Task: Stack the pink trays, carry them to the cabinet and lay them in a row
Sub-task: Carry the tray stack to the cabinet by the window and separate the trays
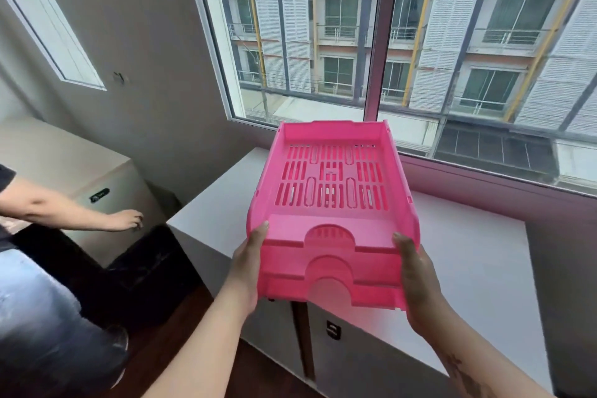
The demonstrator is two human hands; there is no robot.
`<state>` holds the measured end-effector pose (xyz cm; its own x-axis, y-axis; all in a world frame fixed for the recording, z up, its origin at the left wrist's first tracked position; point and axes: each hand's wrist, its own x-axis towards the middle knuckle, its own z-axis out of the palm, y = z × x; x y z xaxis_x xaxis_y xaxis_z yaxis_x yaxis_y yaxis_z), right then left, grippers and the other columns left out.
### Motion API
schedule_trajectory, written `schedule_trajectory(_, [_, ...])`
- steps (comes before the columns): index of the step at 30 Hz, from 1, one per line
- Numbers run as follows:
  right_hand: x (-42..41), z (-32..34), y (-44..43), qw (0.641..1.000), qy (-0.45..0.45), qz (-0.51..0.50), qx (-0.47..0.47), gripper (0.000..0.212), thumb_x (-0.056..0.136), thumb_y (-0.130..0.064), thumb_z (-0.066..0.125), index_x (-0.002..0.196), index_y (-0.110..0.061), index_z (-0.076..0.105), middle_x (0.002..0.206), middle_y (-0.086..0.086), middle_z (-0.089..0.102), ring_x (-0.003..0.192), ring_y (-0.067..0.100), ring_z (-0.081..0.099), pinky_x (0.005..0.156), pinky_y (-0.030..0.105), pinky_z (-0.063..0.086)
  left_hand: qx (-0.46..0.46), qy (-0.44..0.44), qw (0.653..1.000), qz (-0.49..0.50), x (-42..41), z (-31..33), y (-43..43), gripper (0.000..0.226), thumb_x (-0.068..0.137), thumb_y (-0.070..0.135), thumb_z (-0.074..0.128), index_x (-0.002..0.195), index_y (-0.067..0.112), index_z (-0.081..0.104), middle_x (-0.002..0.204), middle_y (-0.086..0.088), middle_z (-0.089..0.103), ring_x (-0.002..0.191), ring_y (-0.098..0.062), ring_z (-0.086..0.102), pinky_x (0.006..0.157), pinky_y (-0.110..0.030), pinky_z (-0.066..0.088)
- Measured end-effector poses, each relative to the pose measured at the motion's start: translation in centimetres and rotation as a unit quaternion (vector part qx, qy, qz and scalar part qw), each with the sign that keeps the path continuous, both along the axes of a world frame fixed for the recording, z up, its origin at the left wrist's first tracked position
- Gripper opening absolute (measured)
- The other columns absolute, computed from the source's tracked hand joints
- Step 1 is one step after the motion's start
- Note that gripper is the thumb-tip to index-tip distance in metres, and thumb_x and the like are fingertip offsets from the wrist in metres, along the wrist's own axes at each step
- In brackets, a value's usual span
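Observation:
A stack of pink trays (332,203), nested one on another with slotted bottoms, hangs in the air over the white cabinet top (478,268) under the window. My left hand (248,265) grips the stack's near left corner, thumb on the top tray's rim. My right hand (416,278) grips the near right corner the same way. Three front lips of the trays show between my hands. The stack tilts slightly, its far end close to the window sill.
Another person stands at the left, an arm (74,213) reaching toward a beige cabinet (64,158). A large window (381,42) runs behind the white cabinet. Dark wooden floor (181,333) lies between the two cabinets.

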<state>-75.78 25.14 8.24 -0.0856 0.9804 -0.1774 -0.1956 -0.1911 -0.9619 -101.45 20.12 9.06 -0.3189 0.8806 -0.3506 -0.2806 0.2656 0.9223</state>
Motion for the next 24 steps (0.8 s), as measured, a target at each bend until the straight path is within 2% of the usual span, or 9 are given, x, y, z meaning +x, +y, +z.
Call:
schedule_trajectory(3, [-1.2, -1.1, 0.6, 1.000, -0.012, -0.021, -0.010, 0.048, 0.077, -0.061, 0.057, 0.117, -0.033, 0.060, 0.098, 0.012, 0.075, 0.083, 0.035, 0.073, 0.073, 0.060, 0.057, 0.002, 0.007, 1.000, -0.025, -1.2, -0.8, 1.5, 0.063, 0.069, 0.078, 0.062, 0.116, 0.037, 0.067, 0.104, -0.010, 0.076, 0.091, -0.031, 0.074, 0.068, -0.049, 0.060])
schedule_trajectory(7, [-2.6, -1.7, 0.6, 0.997, -0.060, -0.041, -0.007, 0.060, 0.077, -0.066, 0.052, 0.128, -0.033, 0.054, 0.110, 0.009, 0.072, 0.100, 0.034, 0.067, 0.090, 0.059, 0.049, 0.007, 0.029, 0.998, -0.062, -2.8, -2.0, 3.1, 0.059, 0.072, 0.077, 0.059, 0.117, 0.039, 0.066, 0.106, -0.006, 0.076, 0.096, -0.030, 0.072, 0.079, -0.054, 0.059])
schedule_trajectory(9, [-3.3, -1.5, 0.5, 0.996, -0.079, -0.050, -0.009, 0.061, 0.080, -0.066, 0.050, 0.132, -0.034, 0.051, 0.113, 0.010, 0.070, 0.104, 0.034, 0.065, 0.092, 0.060, 0.047, 0.016, 0.048, 0.994, -0.101, -3.8, -2.1, 3.8, 0.062, 0.073, 0.076, 0.057, 0.121, 0.037, 0.063, 0.108, -0.003, 0.076, 0.099, -0.026, 0.072, 0.080, -0.048, 0.059])
schedule_trajectory(12, [-4.0, -0.3, 0.3, 0.987, -0.132, -0.096, 0.004, 0.050, 0.077, -0.065, 0.054, 0.122, -0.044, 0.055, 0.107, 0.002, 0.073, 0.099, 0.027, 0.068, 0.085, 0.054, 0.053, 0.060, 0.109, 0.980, -0.155, -5.5, -0.6, 5.2, 0.070, 0.071, 0.074, 0.061, 0.128, 0.033, 0.057, 0.112, 0.001, 0.074, 0.097, -0.016, 0.072, 0.071, -0.032, 0.061])
schedule_trajectory(14, [-4.3, 0.9, 0.5, 0.974, -0.177, -0.139, 0.031, 0.046, 0.074, -0.063, 0.059, 0.117, -0.047, 0.057, 0.103, -0.004, 0.072, 0.093, 0.019, 0.070, 0.075, 0.045, 0.057, 0.088, 0.140, 0.972, -0.167, -6.7, 0.6, 6.8, 0.074, 0.070, 0.072, 0.064, 0.131, 0.031, 0.054, 0.115, 0.005, 0.072, 0.102, -0.015, 0.070, 0.078, -0.038, 0.061])
schedule_trajectory(16, [-4.6, 2.3, 1.3, 0.953, -0.243, -0.171, 0.051, 0.044, 0.083, -0.053, 0.059, 0.124, -0.038, 0.056, 0.102, -0.007, 0.068, 0.087, 0.014, 0.067, 0.065, 0.036, 0.056, 0.100, 0.169, 0.961, -0.197, -7.2, 1.8, 8.4, 0.055, 0.079, 0.059, 0.063, 0.127, 0.033, 0.057, 0.115, 0.008, 0.071, 0.107, -0.017, 0.067, 0.085, -0.044, 0.058])
schedule_trajectory(19, [-5.5, 4.2, 2.6, 0.926, -0.307, -0.209, 0.063, 0.030, 0.095, -0.022, 0.050, 0.123, -0.025, 0.058, 0.094, -0.002, 0.067, 0.077, 0.013, 0.063, 0.055, 0.032, 0.049, 0.109, 0.212, 0.946, -0.218, -7.3, 2.9, 9.6, 0.025, 0.090, 0.025, 0.052, 0.110, 0.032, 0.065, 0.097, 0.010, 0.075, 0.093, -0.012, 0.070, 0.075, -0.034, 0.061])
schedule_trajectory(22, [-6.9, 5.3, 2.3, 0.913, -0.335, -0.225, 0.061, 0.027, 0.096, -0.012, 0.042, 0.110, -0.022, 0.063, 0.088, 0.009, 0.067, 0.078, 0.030, 0.063, 0.065, 0.044, 0.052, 0.122, 0.195, 0.949, -0.218, -8.1, 3.5, 9.5, 0.032, 0.090, 0.012, 0.044, 0.103, 0.029, 0.068, 0.090, 0.010, 0.075, 0.078, -0.006, 0.070, 0.056, -0.018, 0.054])
schedule_trajectory(24, [-8.2, 5.9, 1.8, 0.909, -0.332, -0.239, 0.075, 0.026, 0.097, -0.015, 0.041, 0.106, -0.025, 0.063, 0.082, 0.008, 0.066, 0.070, 0.027, 0.062, 0.058, 0.042, 0.052, 0.134, 0.174, 0.952, -0.213, -9.4, 4.2, 9.3, 0.035, 0.090, 0.012, 0.042, 0.102, 0.030, 0.070, 0.090, 0.007, 0.076, 0.077, -0.009, 0.071, 0.053, -0.017, 0.052])
